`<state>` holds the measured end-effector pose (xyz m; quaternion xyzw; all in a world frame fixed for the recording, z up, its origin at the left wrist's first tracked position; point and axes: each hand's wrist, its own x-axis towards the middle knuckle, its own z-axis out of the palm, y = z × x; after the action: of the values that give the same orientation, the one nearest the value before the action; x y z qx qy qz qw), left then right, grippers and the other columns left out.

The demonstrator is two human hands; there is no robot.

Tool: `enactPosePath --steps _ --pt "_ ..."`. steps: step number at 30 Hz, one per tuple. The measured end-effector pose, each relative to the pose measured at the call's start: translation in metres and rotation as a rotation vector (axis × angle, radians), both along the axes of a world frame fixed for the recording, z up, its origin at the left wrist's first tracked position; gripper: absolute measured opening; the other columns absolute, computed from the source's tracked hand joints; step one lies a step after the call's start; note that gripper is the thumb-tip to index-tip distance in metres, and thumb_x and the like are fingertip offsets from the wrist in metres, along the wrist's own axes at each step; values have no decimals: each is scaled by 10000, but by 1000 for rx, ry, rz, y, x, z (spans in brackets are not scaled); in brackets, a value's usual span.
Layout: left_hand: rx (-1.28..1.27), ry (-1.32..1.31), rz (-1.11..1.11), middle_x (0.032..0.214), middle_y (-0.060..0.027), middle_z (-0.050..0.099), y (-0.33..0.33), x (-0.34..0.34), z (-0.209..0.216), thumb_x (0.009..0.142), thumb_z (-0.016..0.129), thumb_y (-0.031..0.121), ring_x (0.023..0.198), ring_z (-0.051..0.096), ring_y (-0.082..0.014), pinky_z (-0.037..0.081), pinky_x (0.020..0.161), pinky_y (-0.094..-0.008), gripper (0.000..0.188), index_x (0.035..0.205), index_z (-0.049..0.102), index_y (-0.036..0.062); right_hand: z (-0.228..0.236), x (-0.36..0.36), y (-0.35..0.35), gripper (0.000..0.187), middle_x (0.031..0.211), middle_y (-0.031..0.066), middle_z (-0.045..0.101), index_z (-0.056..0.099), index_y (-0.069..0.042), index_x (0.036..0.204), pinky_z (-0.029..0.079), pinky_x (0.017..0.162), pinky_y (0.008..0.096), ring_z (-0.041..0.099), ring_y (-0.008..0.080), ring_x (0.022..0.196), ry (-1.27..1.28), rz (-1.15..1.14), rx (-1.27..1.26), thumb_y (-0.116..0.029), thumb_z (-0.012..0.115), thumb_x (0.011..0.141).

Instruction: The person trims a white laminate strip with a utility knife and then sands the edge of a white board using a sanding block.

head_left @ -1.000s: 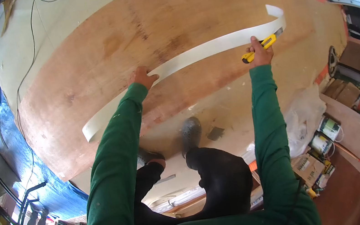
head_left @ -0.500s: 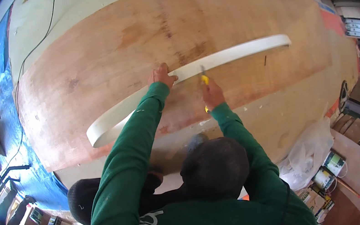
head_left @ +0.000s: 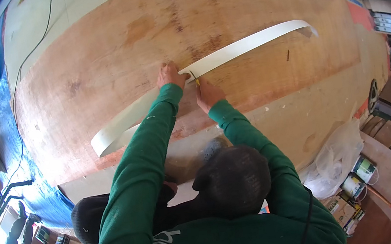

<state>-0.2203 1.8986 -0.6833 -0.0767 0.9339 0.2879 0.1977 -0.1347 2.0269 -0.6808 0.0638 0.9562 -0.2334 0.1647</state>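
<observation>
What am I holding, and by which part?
Your right hand grips a yellow knife by its handle; your left hand touches the white strip mid-length, grip unclear.

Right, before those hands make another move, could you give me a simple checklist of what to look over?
1. Left hand on the white strip: ok, near the strip's middle.
2. Knife in the right hand: ok, its handle mostly hidden by the hand.
3. Blade up against the strip: cannot tell; it overlaps the strip in view, but contact is unclear.
4. Left thumb well clear of the blade: not ok, the two look very close.
5. Strip flat on the wooden board: not ok, both ends curl.
</observation>
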Motion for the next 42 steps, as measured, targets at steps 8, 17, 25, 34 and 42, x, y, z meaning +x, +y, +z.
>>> enactPosePath --steps 8,17,25,34,42 --pt "87 -5 -17 866 -156 609 -6 -7 -5 550 877 266 882 590 -335 481 753 -414 391 719 605 42 6 -20 0 221 866 182 632 446 -74 981 473 666 554 617 424 772 -67 55 13 -293 424 958" --pt "116 -11 -24 842 -157 610 -8 -7 -10 547 874 243 850 596 -323 485 746 -405 358 673 603 47 8 -24 -2 155 858 187 644 459 -75 983 479 664 546 626 417 751 -109 61 53 -221 431 940" --pt "124 -25 -23 900 -163 626 -8 -7 -8 605 842 221 887 609 -349 485 748 -427 291 688 618 55 7 -24 -2 210 788 206 646 454 -63 954 454 669 559 616 430 754 -148 54 51 -270 419 957" --pt "119 -1 -10 909 -170 620 -8 -6 -10 617 826 199 881 608 -351 484 749 -421 260 700 628 53 15 -33 -2 171 766 222 641 450 -57 968 463 668 555 629 421 757 -226 80 40 -222 465 928" --pt "182 -26 9 885 -178 627 -11 -6 -10 626 817 181 877 609 -351 485 751 -421 259 756 646 35 19 -34 -1 159 781 219 646 449 -54 966 472 677 559 634 421 772 -228 68 43 -195 485 901"
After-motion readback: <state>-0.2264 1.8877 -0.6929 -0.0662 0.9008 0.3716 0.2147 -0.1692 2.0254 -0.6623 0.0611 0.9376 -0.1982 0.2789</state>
